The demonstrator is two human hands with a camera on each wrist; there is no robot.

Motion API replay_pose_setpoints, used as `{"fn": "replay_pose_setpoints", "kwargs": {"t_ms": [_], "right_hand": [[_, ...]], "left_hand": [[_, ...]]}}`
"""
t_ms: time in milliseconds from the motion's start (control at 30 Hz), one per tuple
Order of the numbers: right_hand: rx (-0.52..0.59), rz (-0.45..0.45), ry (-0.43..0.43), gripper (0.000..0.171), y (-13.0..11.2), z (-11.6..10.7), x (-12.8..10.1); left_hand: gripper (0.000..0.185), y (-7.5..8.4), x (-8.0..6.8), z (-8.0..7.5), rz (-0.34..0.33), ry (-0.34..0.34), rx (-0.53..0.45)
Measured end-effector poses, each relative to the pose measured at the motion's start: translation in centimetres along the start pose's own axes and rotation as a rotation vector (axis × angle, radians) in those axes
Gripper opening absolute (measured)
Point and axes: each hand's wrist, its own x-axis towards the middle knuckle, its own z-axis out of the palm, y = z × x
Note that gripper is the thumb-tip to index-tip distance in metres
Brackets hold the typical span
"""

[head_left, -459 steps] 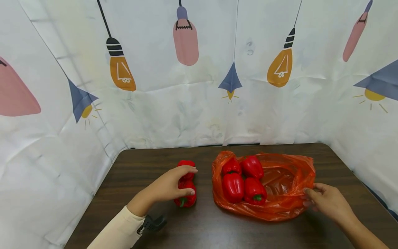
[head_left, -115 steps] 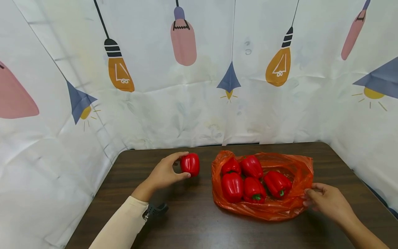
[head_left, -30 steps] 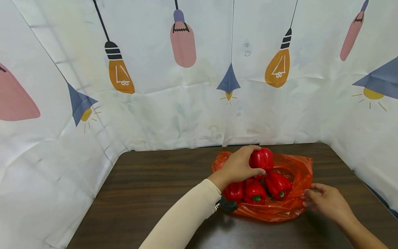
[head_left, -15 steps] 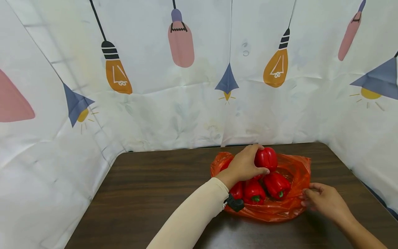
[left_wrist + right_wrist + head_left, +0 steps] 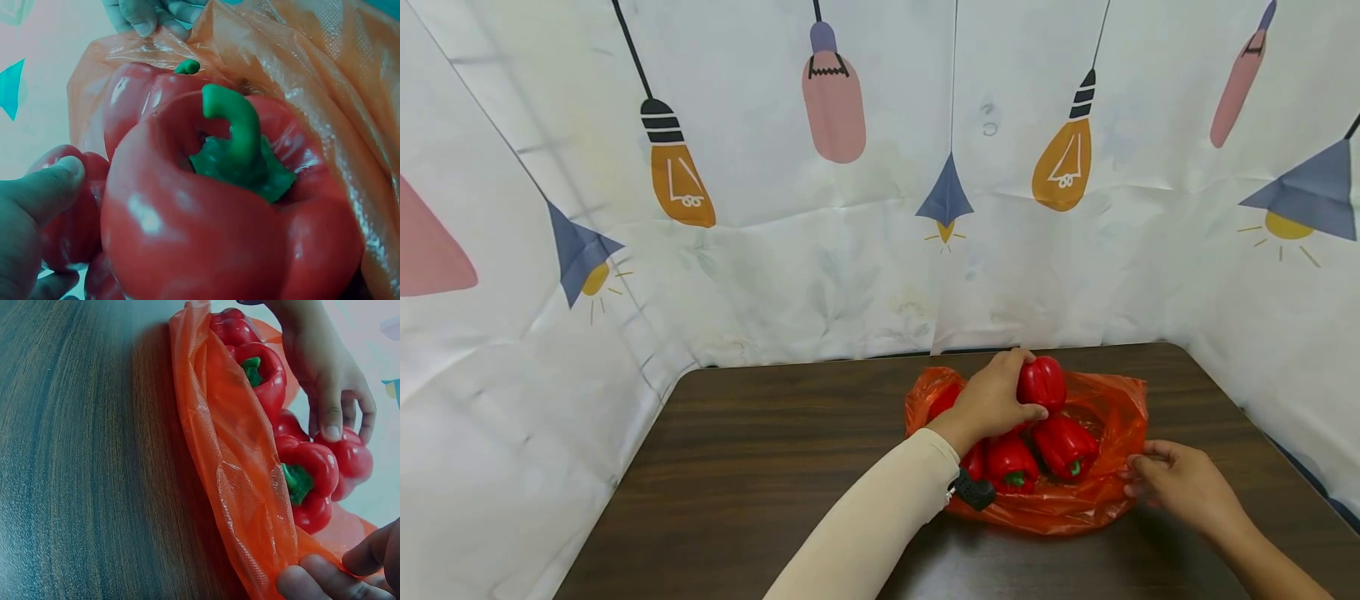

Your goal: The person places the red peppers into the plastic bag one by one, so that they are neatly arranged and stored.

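Note:
My left hand (image 5: 991, 402) grips a red bell pepper (image 5: 1042, 384) between thumb and fingers, at the back of an orange plastic bag (image 5: 1123, 417). Several more red bell peppers lie in the bag; one, with its green stem toward me, is the front right pepper (image 5: 1066, 448). My left hand and wrist partly cover the others. In the left wrist view a large pepper (image 5: 206, 231) fills the middle, and the held pepper (image 5: 75, 231) shows behind my thumb. My right hand (image 5: 1187, 487) pinches the bag's right rim, also visible in the right wrist view, where the bag (image 5: 244, 487) stands wrinkled.
The dark wood-grain table (image 5: 760, 467) extends to the left of the bag and in front of it. A white cloth (image 5: 880, 267) printed with lamps and bulbs hangs behind the table and along both sides.
Two peppers stood left of the bag at first. One now lies inside it; my left hand has carried the other rightward over the bag. My right hand has kept hold of the rim.

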Motion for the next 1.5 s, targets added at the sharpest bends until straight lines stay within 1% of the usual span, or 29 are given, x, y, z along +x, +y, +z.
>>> {"fn": "replay_pose_setpoints", "kwargs": {"t_ms": [167,300,400,567,667,767,900,1100,1167,1333,1500], "right_hand": [[-0.006,0.001,0.003,0.051,0.0,0.0,0.0],[-0.006,0.002,0.002,0.053,-0.1,0.0,0.0],[-0.008,0.000,0.001,0.053,-0.1,0.0,-0.1],[-0.009,-0.006,0.002,0.055,-0.2,-0.1,-0.1],[-0.013,-0.002,0.003,0.056,-0.3,-0.1,-0.1],[-0.017,0.006,0.002,0.057,-0.3,-0.1,-0.1],[-0.016,0.016,-0.002,0.059,-0.4,-0.1,-0.1],[-0.016,0.015,0.000,0.058,-0.5,-0.1,-0.2],[-0.016,0.012,0.003,0.057,-0.5,0.0,-0.2],[-0.015,0.007,0.006,0.057,-0.4,0.0,-0.3],[-0.009,0.006,0.004,0.056,-0.4,-0.1,-0.3]], "left_hand": [[0.069,0.2,0.1,0.2,-0.021,-0.008,0.061],[0.072,0.3,0.2,0.4,-0.028,-0.014,0.146],[0.072,0.2,0.2,0.5,-0.019,-0.027,0.221],[0.063,0.2,0.2,0.5,0.020,-0.052,0.329],[0.059,0.1,0.1,0.4,0.039,-0.050,0.362],[0.058,0.1,-0.2,0.2,0.048,-0.048,0.360],[0.056,0.2,-0.6,-0.3,0.063,-0.048,0.331],[0.053,0.1,-1.4,-1.3,0.128,-0.017,0.307],[0.053,0.0,-1.7,-1.7,0.148,-0.010,0.299],[0.053,-0.4,-2.9,-3.1,0.169,-0.015,0.260],[0.047,-1.1,-4.1,-4.8,0.194,0.000,0.227]]}}
